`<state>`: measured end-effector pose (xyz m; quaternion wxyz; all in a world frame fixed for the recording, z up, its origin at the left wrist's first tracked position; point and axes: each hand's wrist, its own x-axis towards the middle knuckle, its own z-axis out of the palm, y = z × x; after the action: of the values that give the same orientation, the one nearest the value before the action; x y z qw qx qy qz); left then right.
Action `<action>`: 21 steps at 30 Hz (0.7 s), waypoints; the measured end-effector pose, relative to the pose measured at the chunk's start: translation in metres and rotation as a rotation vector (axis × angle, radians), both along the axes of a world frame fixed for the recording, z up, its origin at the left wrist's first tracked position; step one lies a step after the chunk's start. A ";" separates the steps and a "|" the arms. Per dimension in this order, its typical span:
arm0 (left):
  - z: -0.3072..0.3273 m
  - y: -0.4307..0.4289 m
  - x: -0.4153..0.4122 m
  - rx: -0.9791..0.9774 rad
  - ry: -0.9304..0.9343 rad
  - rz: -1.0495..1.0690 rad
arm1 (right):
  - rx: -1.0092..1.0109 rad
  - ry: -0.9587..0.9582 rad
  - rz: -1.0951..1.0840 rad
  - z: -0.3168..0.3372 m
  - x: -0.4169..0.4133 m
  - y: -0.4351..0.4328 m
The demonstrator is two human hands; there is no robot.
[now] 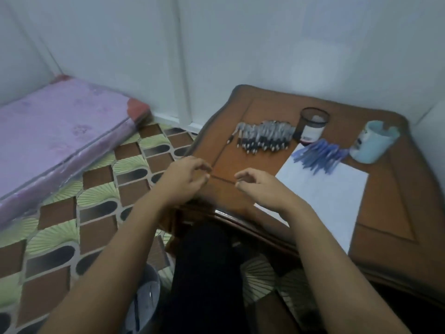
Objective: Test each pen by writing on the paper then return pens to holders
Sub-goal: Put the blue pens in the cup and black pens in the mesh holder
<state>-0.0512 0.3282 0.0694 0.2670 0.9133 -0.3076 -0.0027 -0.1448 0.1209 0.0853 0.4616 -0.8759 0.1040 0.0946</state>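
On the glossy wooden table [385, 213], black pens [263, 138] lie in a row, blue pens [320, 156] fan over white paper [320, 203] — left hand [185, 180] and right hand [260, 189] hover loosely curled, empty.

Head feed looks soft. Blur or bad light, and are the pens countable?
Head view: whole frame soft and blurred; black pens and blue pens smear into clumps, not countable; light dim and even, with a faint bright patch on the wall.

Left hand [185, 175], right hand [260, 186] loosely curled over table [387, 203], black pens [265, 138], blue pens [320, 155] on paper [325, 198]
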 end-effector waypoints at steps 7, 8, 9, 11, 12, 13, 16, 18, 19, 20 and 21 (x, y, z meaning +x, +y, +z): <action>-0.033 -0.107 -0.016 0.083 0.046 -0.305 | -0.173 0.038 -0.157 -0.022 -0.049 -0.095; -0.039 -0.119 -0.020 0.092 0.056 -0.336 | -0.214 0.033 -0.172 -0.029 -0.053 -0.104; -0.045 -0.129 -0.024 0.093 0.063 -0.365 | -0.261 0.021 -0.190 -0.036 -0.057 -0.112; -0.054 -0.147 -0.032 0.098 0.073 -0.409 | -0.364 -0.009 -0.235 -0.051 -0.064 -0.123; -0.058 -0.154 -0.035 0.115 0.076 -0.425 | -0.416 -0.013 -0.253 -0.059 -0.067 -0.128; -0.062 -0.160 -0.037 0.146 0.069 -0.440 | -0.469 -0.004 -0.260 -0.066 -0.070 -0.131; -0.071 -0.175 -0.046 0.270 0.045 -0.456 | -0.581 0.034 -0.254 -0.083 -0.078 -0.138; -0.075 -0.181 -0.053 0.319 0.016 -0.437 | -0.598 0.029 -0.251 -0.090 -0.081 -0.141; -0.076 -0.183 -0.056 0.327 0.002 -0.422 | -0.598 0.018 -0.248 -0.092 -0.083 -0.144; -0.077 -0.185 -0.060 0.325 -0.003 -0.405 | -0.595 0.004 -0.244 -0.094 -0.084 -0.147; -0.078 -0.187 -0.063 0.322 -0.004 -0.390 | -0.590 -0.009 -0.236 -0.096 -0.085 -0.150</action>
<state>-0.1137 0.1411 -0.0083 0.1121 0.8675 -0.4739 -0.1014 -0.2296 -0.0291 -0.0102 0.1961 -0.9542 0.2259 0.0024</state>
